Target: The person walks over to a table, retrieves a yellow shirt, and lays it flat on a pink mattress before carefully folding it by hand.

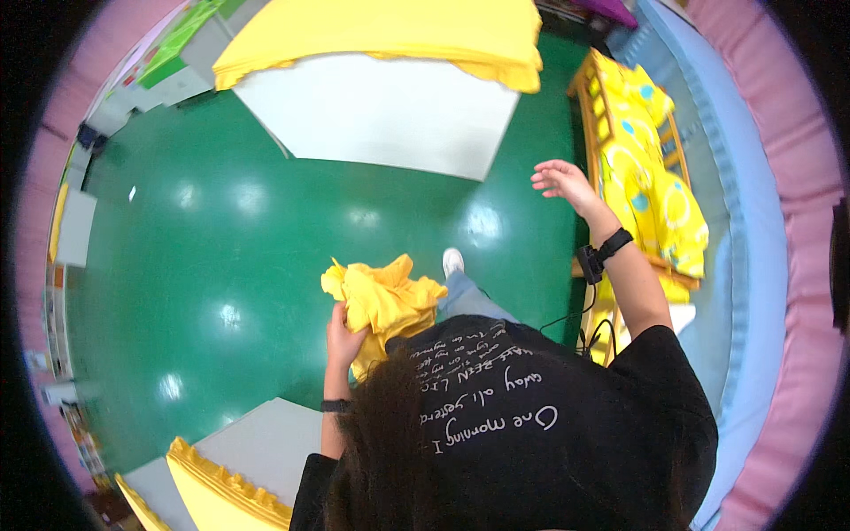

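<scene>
A bunched yellow cloth with gathered edges hangs in front of my body, left of the middle. My left hand grips its left side, with the fingers partly hidden in the folds. Off to the right, my right hand is held out in the air with its fingers loosely stretched and nothing in it. It is nearest to a wooden-railed cot with yellow patterned bedding, and apart from it.
Ahead stands a white table with a ruffled yellow cover. More white furniture with yellow covers is at the lower left. A dark cable runs below my right wrist. Blue curtain lines the right side; the floor is green.
</scene>
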A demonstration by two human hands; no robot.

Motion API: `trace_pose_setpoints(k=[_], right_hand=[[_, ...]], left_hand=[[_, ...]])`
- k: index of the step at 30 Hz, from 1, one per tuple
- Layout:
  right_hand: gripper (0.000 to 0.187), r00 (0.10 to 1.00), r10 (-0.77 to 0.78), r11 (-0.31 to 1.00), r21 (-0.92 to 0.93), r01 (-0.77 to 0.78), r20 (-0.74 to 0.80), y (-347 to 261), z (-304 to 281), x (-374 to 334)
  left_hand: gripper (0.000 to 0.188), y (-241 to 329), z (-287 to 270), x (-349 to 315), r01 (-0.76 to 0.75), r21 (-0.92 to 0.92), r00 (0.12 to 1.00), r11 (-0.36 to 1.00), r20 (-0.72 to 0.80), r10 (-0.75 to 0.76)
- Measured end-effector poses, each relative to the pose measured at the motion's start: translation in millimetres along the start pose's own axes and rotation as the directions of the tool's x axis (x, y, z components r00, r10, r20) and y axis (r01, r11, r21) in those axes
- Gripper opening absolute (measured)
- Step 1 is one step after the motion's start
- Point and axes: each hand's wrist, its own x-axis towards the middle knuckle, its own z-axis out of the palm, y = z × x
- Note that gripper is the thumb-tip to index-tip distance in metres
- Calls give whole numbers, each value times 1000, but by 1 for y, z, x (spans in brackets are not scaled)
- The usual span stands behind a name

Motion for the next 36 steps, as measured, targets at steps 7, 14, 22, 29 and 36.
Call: trace_pose_setpoints(k=[7,14,22,29,36], right_hand=[[26,984,176,929,332,-167,2,31,-37,251],[56,935,322,717,683,-139,-148,28,-33,429],[29,946,323,88,996,-1,-27,42,-6,469],[37,985,53,143,978,153,-162,0,46,434],[38,942,-135,23,950,313,-307,-54,77,415]], left_hand=[[51,-1,53,49,213,10,957,977,-203,-207],[54,59,47,129,352,285,928,891,-227,-294],[51,49,34,169,391,196,902,899,-275,-333],[51,46,-4,238,356,173,915,918,-263,-305],[53,20,-57,328,223,147,968,964,-150,-201]])
